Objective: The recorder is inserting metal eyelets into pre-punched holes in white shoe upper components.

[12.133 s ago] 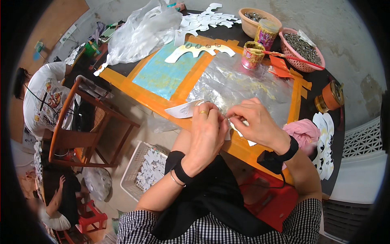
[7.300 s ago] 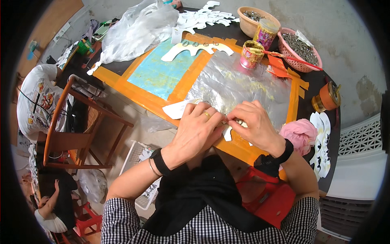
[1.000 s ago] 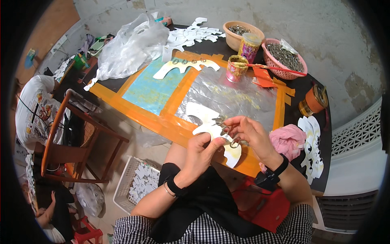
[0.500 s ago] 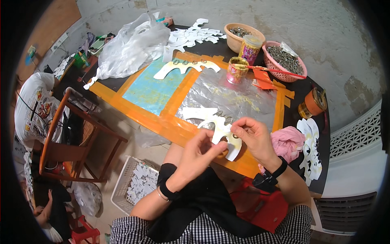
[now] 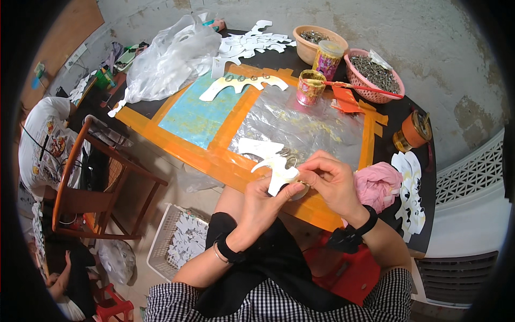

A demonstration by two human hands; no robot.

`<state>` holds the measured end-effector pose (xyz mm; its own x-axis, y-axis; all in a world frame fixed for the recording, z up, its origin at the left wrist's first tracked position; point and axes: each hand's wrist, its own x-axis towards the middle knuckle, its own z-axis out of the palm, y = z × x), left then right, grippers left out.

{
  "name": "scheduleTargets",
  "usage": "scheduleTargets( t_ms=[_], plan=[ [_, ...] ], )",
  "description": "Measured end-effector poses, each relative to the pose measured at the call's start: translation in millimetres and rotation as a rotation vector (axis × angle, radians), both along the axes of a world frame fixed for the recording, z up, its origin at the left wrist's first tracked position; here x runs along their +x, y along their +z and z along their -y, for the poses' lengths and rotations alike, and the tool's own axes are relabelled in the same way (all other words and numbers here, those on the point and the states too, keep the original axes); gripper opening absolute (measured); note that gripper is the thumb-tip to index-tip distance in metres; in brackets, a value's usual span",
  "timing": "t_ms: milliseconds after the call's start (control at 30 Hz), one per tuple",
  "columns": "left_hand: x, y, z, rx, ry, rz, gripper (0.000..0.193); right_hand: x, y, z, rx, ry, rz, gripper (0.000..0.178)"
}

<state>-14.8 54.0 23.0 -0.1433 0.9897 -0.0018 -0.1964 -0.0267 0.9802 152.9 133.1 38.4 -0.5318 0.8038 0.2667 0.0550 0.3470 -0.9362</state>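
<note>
A white, yellow-smeared scalloped strip [image 5: 278, 175] is between my hands at the table's near edge, bent at its near part. Its broad far end [image 5: 258, 146] reaches over the clear plastic sheet. Metal rings [image 5: 290, 160] sit along its far side. My left hand [image 5: 261, 203] grips the strip between thumb and fingers from the left. My right hand [image 5: 333, 181] pinches its right edge; the fingers hide whether a ring is between them. A similar strip [image 5: 244, 84] with several rings lies farther back, across the blue sheet [image 5: 196, 119].
Behind the sheets stand a yellow-stained pot [image 5: 310, 88] with a red-handled brush [image 5: 370, 91], and a peach bowl [image 5: 321, 43] and pink basket [image 5: 374, 74] of metal parts. Right: pink cloth [image 5: 378, 185], stacked strips [image 5: 409, 193], amber jar [image 5: 412, 132]. Left: plastic bag [image 5: 170, 61]. Another person [image 5: 45, 147] sits far left.
My right hand has moved slightly left and closed against the strip's right edge. The strip's near end, which hung down between my hands, is now folded and mostly behind my fingers.
</note>
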Motion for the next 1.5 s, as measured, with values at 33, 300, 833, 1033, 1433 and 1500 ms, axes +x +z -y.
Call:
scheduleTargets(
  t_ms=[33,300,833,1033,1433,1500],
  plan=[
    [-0.9,-0.9,0.4,0.006,0.012,-0.016,0.020,1.3,-0.5,-1.5,-0.008,0.037,-0.020,0.012],
    [3.6,1.7,1.9,-0.107,0.051,0.048,0.027,-2.1,9.2,-0.4,-0.062,0.094,-0.032,0.018],
    [13.4,-0.7,-0.9,-0.012,0.173,0.425,0.057,-10.2,-1.2,2.9,0.032,-0.015,-0.225,0.011],
    [9.6,-6.4,-2.4,-0.040,0.186,0.433,0.055,-8.4,6.9,2.7,0.378,-0.131,-0.025,0.016],
    [15.0,2.6,-2.4,-0.050,0.238,0.525,0.061,-7.9,18.1,6.2,0.962,-0.198,0.302,0.016],
    [14.6,2.0,-2.5,-0.045,0.242,0.535,0.061,-9.2,20.7,7.3,0.945,-0.198,0.335,0.016]
  ],
)
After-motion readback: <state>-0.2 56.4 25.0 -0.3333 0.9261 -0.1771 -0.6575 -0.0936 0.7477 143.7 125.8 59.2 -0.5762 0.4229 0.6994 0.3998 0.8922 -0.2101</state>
